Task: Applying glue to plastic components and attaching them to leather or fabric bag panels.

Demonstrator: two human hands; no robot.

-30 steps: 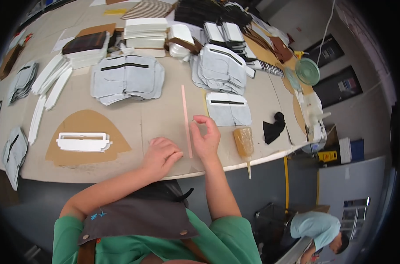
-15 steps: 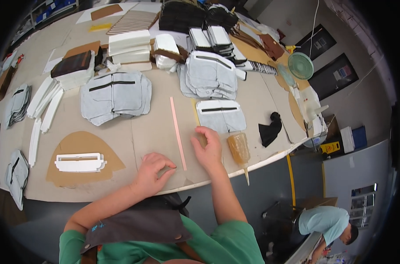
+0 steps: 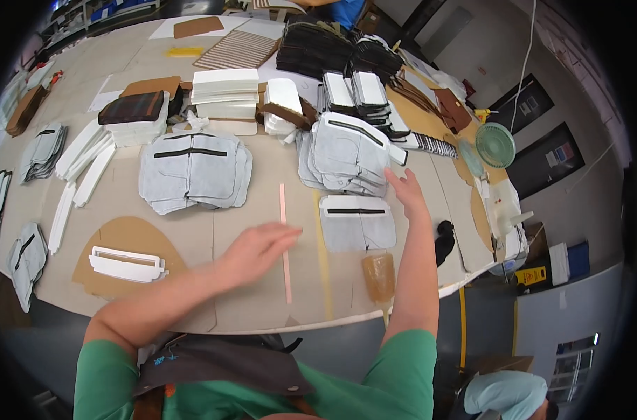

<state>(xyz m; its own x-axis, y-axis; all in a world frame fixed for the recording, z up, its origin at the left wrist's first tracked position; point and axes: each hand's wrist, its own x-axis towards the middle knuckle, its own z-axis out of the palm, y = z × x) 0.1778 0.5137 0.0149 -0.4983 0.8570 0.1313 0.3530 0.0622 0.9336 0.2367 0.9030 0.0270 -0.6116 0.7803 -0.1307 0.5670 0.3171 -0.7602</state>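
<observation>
At eight o'clock from centre, the left hand [image 3: 257,253] is held unclenched over a straight, narrow pink strip [image 3: 286,276], grey panels [image 3: 336,159] are stacked at one, an amber-filled bottle [image 3: 378,275] is laid at five, and the right hand [image 3: 409,194] is spread loosely at three.

The narrow strip [image 3: 286,280] is pale pink, the surface [image 3: 252,311] beige. The fabric panels [image 3: 343,161] are light grey with black bands [image 3: 206,152] — white borders [image 3: 353,202] framing some of them. The template [image 3: 133,232] is tan, the slotted frame [image 3: 126,267] white, the bottle [image 3: 378,276] amber. A sheet [image 3: 236,50] carries brown and pale stripes; a cloth [image 3: 130,107] shows dark brown plaid — the fan [image 3: 495,145] is pale green. The sleeves [image 3: 406,367] are green, the apron [image 3: 220,364] dark grey with a blue motif [image 3: 165,361].
</observation>
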